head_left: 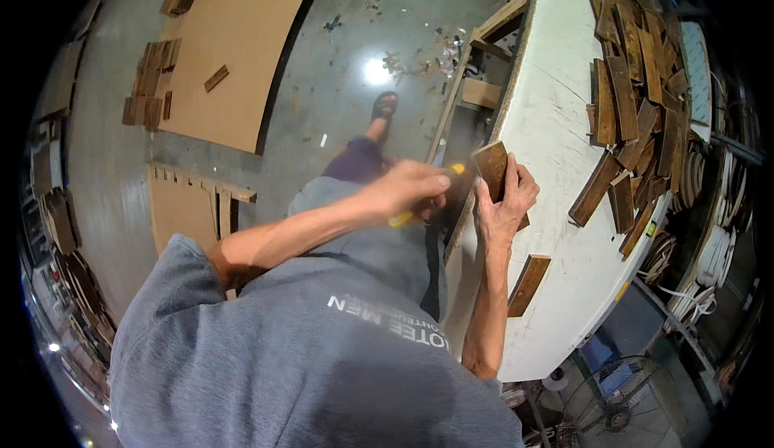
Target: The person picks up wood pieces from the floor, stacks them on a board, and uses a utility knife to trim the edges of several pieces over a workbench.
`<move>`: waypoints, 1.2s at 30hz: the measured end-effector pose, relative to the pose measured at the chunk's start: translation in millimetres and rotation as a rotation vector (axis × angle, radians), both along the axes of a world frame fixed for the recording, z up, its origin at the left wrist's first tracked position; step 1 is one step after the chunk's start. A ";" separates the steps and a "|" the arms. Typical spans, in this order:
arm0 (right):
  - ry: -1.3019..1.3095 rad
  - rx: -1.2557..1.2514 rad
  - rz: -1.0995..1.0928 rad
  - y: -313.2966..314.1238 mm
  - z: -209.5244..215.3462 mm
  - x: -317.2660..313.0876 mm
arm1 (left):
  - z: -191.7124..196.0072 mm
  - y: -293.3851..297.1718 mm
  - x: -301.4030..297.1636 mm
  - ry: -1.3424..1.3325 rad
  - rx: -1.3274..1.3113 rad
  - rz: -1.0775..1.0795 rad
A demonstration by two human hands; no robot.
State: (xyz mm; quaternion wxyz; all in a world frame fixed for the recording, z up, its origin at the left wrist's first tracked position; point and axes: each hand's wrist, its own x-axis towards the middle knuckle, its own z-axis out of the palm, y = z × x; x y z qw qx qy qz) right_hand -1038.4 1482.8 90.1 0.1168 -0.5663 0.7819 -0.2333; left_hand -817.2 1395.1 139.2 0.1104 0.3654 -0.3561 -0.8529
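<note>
My right hand (506,204) grips a brown wooden strip (491,162) at the near edge of the white table (556,109), thumb on one side and fingers on the other. My left hand (413,190) is closed around a yellow-and-black hand tool (401,219), just left of that strip. Motion blurs the tool, so its exact kind does not show. Beside my right forearm a second wooden strip (529,286) lies alone on the tabletop.
Several dark wooden strips (625,97) are heaped along the table's far right side. A fan (617,416) stands below the table's lower right end. On the left, a brown board (234,45) carries small wood pieces. Scraps litter the grey floor (355,45).
</note>
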 end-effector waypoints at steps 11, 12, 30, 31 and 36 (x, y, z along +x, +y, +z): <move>0.020 -0.037 0.021 -2.9 -9.8 -6.2 | -13.1 -11.0 -15.4 -0.083 0.054 -0.097; 0.021 -0.049 0.033 -3.8 -11.2 -7.1 | -12.9 -10.5 -15.3 -0.074 0.040 -0.099; 0.086 -0.151 0.030 -6.0 -17.1 -10.2 | -24.0 -24.6 -18.2 -0.168 0.207 -0.128; 0.088 -0.130 0.021 -3.6 -16.8 -5.1 | -30.9 -21.3 -16.5 -0.181 0.179 -0.144; 0.072 -0.089 0.011 -1.7 -9.7 -2.8 | -28.9 -2.3 -25.0 -0.154 -0.434 -0.049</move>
